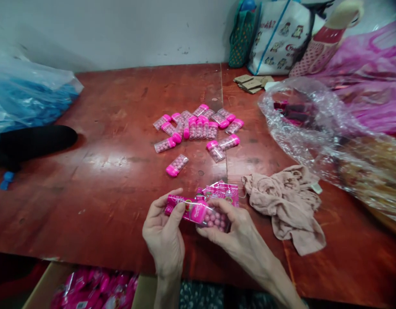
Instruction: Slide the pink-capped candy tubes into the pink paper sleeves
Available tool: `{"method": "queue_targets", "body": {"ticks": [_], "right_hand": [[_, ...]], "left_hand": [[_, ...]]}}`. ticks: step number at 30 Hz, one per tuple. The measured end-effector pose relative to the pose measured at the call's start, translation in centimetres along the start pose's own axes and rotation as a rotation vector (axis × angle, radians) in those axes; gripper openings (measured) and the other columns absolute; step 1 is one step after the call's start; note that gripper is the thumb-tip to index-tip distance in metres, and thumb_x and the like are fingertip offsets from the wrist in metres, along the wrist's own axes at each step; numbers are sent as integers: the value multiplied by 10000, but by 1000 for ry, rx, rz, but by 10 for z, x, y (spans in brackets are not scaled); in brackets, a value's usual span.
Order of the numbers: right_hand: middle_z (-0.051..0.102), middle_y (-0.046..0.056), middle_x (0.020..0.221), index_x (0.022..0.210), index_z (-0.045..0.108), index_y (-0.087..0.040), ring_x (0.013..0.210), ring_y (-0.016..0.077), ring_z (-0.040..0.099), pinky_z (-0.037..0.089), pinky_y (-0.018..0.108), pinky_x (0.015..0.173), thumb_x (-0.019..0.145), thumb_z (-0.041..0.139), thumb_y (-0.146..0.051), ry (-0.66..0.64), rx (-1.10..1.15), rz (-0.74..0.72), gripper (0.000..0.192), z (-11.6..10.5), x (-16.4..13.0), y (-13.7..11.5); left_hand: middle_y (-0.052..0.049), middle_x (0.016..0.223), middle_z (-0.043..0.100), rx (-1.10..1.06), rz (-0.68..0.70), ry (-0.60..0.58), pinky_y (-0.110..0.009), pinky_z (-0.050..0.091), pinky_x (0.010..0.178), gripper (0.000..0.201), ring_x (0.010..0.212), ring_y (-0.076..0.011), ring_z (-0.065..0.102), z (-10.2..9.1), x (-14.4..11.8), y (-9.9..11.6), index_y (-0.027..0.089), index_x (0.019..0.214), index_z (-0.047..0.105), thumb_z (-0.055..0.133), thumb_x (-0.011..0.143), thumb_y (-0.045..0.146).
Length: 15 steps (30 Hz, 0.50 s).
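In my left hand (164, 240) a printed pink wrapper sleeve (189, 202) is pinched between thumb and fingers. My right hand (244, 229) grips a clear candy box (215, 219) filled with pink balls, thumb below and fingers above. The box's pink cap (198, 212) points left and meets the sleeve; whether it is inside the sleeve's mouth I cannot tell. Just behind my hands lie several flat pink sleeves (231, 192), partly covered by my fingers. Farther back, several similar candy boxes (198, 128) are scattered, with one single box (177, 165) closer to me.
A crumpled beige cloth (289, 199) lies to the right, beside clear plastic wrap (291, 116). Bags (281, 38) stand along the wall. At left are a blue-filled plastic bag (33, 94) and a black object (40, 141). Below the edge, a carton (146, 294) holds pink packs (98, 289).
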State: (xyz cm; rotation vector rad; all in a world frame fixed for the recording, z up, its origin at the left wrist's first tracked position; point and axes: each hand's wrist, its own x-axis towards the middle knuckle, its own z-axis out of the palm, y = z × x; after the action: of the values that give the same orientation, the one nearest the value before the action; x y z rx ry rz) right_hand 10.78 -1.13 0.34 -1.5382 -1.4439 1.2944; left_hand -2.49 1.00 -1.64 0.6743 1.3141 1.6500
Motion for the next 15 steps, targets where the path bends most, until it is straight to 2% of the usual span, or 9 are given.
{"method": "queue_targets", "body": {"ticks": [2, 6, 11, 15], "right_hand": [[647, -7, 833, 1014, 582, -222, 716, 159, 590, 461, 254, 629, 721, 686, -245, 32, 6, -23, 312, 2, -1, 0], [666, 12, 921, 1042, 560, -216, 792, 168, 623, 488, 257, 698, 712, 688, -168, 169, -16, -105, 358, 11, -3, 3], [653, 41, 935, 1088, 528, -183, 814, 167, 628, 507, 236, 720, 732, 622, -48, 278, -83, -286, 392, 23, -6, 9], [648, 105, 943, 1114, 519, -116, 819, 199, 637, 527, 256, 704, 771, 567, -57, 350, -150, -405, 351, 28, -6, 12]], "left_hand": [[-56, 977, 696, -38, -27, 16, -212, 490, 689, 287, 753, -119, 631, 4, -3, 1, 182, 910, 610, 715, 656, 100], [-94, 1051, 678, -123, -173, -2, -341, 492, 808, 408, 902, -199, 643, 10, -9, 3, 202, 1047, 559, 710, 675, 127], [-97, 917, 712, -169, -341, -53, -358, 486, 842, 271, 891, -215, 650, 12, -8, 0, 131, 935, 645, 715, 673, 148], [-77, 788, 721, -258, -449, -91, -343, 502, 804, 209, 825, -219, 663, 11, -7, -6, 131, 809, 692, 749, 637, 236]]}}
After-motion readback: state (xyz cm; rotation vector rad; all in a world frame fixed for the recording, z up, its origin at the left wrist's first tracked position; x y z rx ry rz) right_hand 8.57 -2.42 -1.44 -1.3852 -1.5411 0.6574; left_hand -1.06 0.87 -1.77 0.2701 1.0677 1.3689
